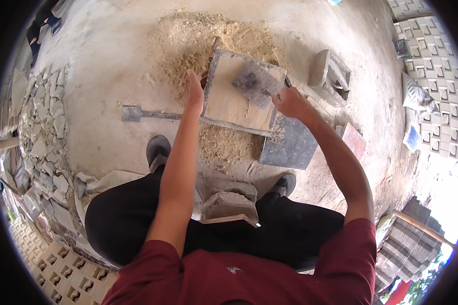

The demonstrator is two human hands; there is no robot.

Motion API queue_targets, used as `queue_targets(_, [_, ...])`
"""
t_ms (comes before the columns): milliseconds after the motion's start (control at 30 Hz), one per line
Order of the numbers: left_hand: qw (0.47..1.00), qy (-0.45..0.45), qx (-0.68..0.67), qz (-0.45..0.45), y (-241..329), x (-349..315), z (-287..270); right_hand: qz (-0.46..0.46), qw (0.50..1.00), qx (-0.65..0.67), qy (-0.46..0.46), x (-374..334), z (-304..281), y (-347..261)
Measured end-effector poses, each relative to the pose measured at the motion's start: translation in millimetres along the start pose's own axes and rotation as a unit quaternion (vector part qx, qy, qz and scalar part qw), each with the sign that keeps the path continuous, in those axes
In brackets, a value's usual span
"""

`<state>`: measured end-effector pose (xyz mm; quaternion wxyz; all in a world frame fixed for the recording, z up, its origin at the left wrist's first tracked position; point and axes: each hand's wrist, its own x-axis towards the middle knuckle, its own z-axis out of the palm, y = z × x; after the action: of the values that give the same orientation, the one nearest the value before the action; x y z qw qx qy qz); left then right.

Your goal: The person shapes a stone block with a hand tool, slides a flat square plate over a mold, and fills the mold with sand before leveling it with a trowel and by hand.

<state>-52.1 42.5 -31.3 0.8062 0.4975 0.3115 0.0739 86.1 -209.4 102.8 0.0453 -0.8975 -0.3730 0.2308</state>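
Note:
A square metal mould [234, 123] full of pale sandy mix [224, 86] lies tilted in front of me on the floor. My right hand [292, 103] is closed round the handle of a trowel. The trowel's flat grey blade [254, 84] rests on the mix in the mould's upper right part. At the mould's left edge, my left hand [194, 94] is held flat and upright, its fingers stretched out. Some of its fingers are hidden from view. From the mould's left side a dark metal bar [155, 115] with a squared end sticks out.
Loose sandy mix [188, 40] is heaped behind the mould. A dark flat plate [292, 145] lies at its lower right. Further right stands a hollow concrete block [331, 76]. Stone rubble [43, 122] lines the left, and patterned blocks [432, 66] are stacked at the far right.

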Motion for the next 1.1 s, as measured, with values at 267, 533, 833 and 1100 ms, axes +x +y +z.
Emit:
queue_targets(267, [0.987,-0.062,-0.14,0.044,0.3,-0.2,-5.9,-0.084,0.993,-0.026,-0.081,-47.8,61.1,-38.9])
queue_targets(533, [0.987,-0.081,-0.132,0.03,8.0,-7.1,-10.4,-0.237,0.965,-0.094,-0.06,-56.0,55.7,-40.8])
queue_targets(833, [0.972,-0.077,-0.22,0.017,12.8,-21.4,4.2,0.013,0.999,0.013,0.03,-20.6,58.1,-39.7])
queue_targets(1100, [0.964,-0.157,-0.21,-0.031,23.1,-9.5,-30.6,-0.101,0.982,0.032,-0.156,-61.6,79.3,-92.0])
